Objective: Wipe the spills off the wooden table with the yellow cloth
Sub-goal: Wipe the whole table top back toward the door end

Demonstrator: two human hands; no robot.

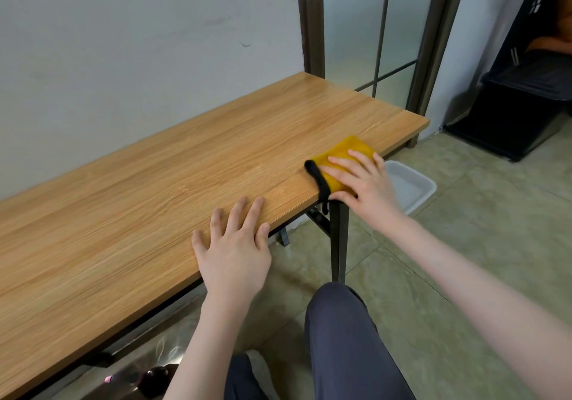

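My right hand [362, 180] presses the yellow cloth [342, 159] with fingers [337, 162] spread flat, right at the table [154, 189] edge; pushing outward could drop it into the tray [414, 187] beyond.

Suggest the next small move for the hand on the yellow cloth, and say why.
Probably slide the right hand and yellow cloth leftward along the wooden table. The cloth lies flat under the palm at the table's near right edge, its black trim hanging over, while the left hand rests flat further left. No spill is clearly visible.
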